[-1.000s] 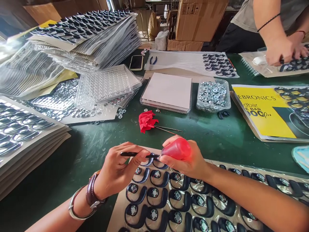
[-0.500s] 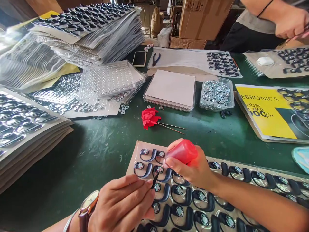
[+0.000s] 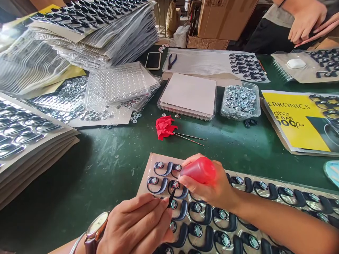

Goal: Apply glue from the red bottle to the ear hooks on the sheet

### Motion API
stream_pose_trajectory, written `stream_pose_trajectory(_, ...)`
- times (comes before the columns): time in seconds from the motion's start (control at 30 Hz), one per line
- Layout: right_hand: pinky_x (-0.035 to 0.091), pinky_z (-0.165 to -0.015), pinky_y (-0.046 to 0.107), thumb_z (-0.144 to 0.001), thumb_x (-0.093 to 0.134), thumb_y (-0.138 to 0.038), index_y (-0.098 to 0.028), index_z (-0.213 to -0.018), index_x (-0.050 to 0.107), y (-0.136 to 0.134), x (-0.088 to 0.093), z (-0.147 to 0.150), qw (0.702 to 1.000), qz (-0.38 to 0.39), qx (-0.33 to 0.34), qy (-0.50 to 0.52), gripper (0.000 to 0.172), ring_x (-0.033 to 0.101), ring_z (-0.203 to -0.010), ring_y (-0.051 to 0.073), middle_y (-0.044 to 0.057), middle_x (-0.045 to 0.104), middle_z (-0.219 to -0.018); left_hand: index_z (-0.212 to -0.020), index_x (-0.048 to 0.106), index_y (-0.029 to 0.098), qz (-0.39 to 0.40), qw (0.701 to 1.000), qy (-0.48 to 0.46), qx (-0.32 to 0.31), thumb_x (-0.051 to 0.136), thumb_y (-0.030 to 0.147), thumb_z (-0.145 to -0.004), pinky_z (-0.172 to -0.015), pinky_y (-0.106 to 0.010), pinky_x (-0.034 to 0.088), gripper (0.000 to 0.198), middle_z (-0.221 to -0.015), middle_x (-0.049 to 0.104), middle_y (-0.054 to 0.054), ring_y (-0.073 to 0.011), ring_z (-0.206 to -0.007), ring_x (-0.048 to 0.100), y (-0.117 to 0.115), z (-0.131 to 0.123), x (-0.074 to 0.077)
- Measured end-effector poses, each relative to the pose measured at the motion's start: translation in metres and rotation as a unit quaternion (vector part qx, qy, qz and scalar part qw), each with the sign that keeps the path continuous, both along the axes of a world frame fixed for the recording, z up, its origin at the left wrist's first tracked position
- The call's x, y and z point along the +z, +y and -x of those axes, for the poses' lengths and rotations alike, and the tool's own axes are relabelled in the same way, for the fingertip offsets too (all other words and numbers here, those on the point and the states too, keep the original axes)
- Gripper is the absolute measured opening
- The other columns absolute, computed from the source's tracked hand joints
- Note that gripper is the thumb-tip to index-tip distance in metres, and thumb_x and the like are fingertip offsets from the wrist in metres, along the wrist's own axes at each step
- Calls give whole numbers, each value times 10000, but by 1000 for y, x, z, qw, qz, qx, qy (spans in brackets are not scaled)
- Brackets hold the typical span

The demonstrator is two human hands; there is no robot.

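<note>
My left hand [image 3: 139, 222], wearing a wristwatch, pinches dark-tipped tweezers [image 3: 172, 197]. Their tip rests at a round silver disc [image 3: 175, 185] with thin red wires, set in a black hook-shaped casing. My right hand [image 3: 218, 190] is wrapped around a translucent red squeeze bottle [image 3: 200, 170], tilted with its nozzle end toward the same casing. The fingers hide the nozzle, so whether it touches the disc cannot be seen. Rows of similar black casings [image 3: 197, 208] lie on a beige sheet [image 3: 152, 161] beneath both hands.
Beyond the sheet lie a crumpled red cloth [image 3: 165, 127] with two thin metal rods and a clear tub of silver discs [image 3: 240, 100]. Stacked trays [image 3: 116, 84] and sheets [image 3: 39, 151] stand left. A yellow printed box panel [image 3: 293, 120] lies right; a co-worker's hands [image 3: 308, 23] are beyond.
The view has shifted slightly. My right hand has tipped the bottle a little, while the tweezers stay at the same casing. The co-worker's hands have moved left and the fingers now point down.
</note>
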State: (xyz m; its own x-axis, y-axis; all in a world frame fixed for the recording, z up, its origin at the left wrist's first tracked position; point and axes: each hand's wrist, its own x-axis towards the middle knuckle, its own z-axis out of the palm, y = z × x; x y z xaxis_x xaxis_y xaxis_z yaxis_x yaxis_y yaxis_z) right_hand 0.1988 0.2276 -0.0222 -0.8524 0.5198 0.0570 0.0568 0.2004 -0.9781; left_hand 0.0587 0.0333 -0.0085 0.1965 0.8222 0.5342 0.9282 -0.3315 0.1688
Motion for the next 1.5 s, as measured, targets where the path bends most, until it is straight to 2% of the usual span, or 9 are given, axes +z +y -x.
stream_pose_trajectory(0.13,462,-453,196,-816,726,-379,-198,-809,632,1,3,0,1000,-9,-14,-2,204,631,-614,139,13,658,-705,-1029,702,89,11,1000,3,-7,496,243,-981,-927,-279,580,261,-1006,755,-90,-178,-904,734,-2,1,-1)
stream_pose_trajectory(0.37,467,-469,199,-813,733,-377,-195,-777,622,0,-1,0,1000,10,-16,9,216,626,-610,138,14,647,-688,-1057,693,87,20,999,-27,5,498,231,-984,-1034,-282,514,253,-1054,746,-89,-172,-997,714,-1,1,1)
stream_pose_trajectory(0.5,483,-493,201,-812,735,-378,-199,-796,625,1,0,0,1000,0,-6,2,211,648,-645,148,20,671,-720,-1043,694,79,18,1000,-23,-5,516,230,-976,-1011,-276,530,243,-1023,753,-91,-171,-974,721,2,3,3)
stream_pose_trajectory(0.93,484,-493,243,-847,675,-366,-195,-788,587,0,1,-3,1000,23,-19,9,201,583,-490,132,15,666,-616,-1059,681,69,36,998,-47,-30,563,170,-919,-875,-290,601,209,-997,754,-93,-185,-927,730,2,8,4)
stream_pose_trajectory(1.03,457,-463,234,-844,672,-367,-195,-787,592,0,2,-2,1000,12,-15,2,199,520,-434,108,-8,626,-578,-1061,679,59,38,996,-71,-37,577,114,-872,-882,-292,590,222,-988,753,-95,-178,-939,722,3,10,4)
stream_pose_trajectory(1.13,452,-459,227,-842,675,-364,-194,-792,601,1,4,-1,1000,6,-10,-6,192,524,-443,106,-7,624,-587,-1058,681,55,38,995,-84,-34,583,98,-851,-913,-288,571,233,-1000,750,-101,-173,-948,716,5,10,4)
stream_pose_trajectory(1.23,457,-461,222,-831,687,-354,-195,-770,600,1,5,-1,1000,2,-9,-2,192,553,-475,114,2,634,-609,-1050,673,60,54,993,-96,-41,558,89,-848,-888,-279,575,234,-978,752,-94,-161,-887,721,11,13,10)
stream_pose_trajectory(1.4,474,-476,230,-831,685,-350,-195,-760,599,0,4,-2,1000,16,-8,10,190,560,-484,116,17,661,-649,-1005,649,116,68,989,-129,-31,509,80,-876,-739,-253,587,194,-867,753,-55,-132,-710,707,24,18,24)
stream_pose_trajectory(1.5,469,-460,229,-833,683,-353,-192,-770,611,0,3,-3,1000,20,-2,6,187,550,-462,113,16,662,-631,-967,657,115,70,986,-150,-21,523,64,-862,-725,-264,578,178,-821,742,-48,-133,-678,700,27,18,26)
